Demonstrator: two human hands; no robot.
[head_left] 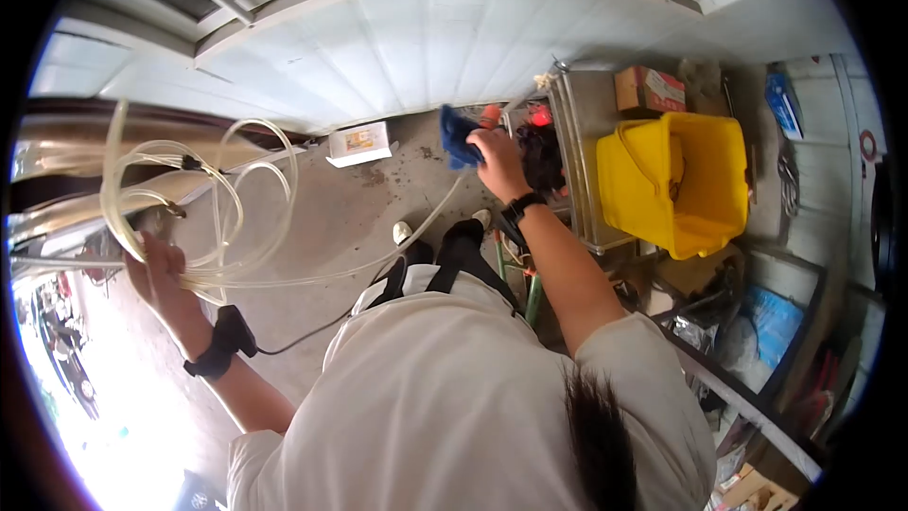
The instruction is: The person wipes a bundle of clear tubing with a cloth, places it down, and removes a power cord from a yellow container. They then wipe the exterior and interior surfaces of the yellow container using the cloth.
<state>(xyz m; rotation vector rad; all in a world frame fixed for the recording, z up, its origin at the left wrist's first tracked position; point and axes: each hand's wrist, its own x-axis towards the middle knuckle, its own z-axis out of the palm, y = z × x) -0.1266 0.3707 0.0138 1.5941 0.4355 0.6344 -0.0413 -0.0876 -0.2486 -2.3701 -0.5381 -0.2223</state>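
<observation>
On the left, the left hand (156, 273) grips looped clear tubing (112, 194), while the right hand (498, 163) clutches a blue cloth (458, 137) (floor (331, 203) between them leaves room), left of the yellow bucket's (636, 180) edge.

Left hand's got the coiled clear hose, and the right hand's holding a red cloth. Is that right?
Not quite: the cloth in the right hand is blue, not red, as the head view shows. The left hand does hold the coiled clear hose.
</observation>
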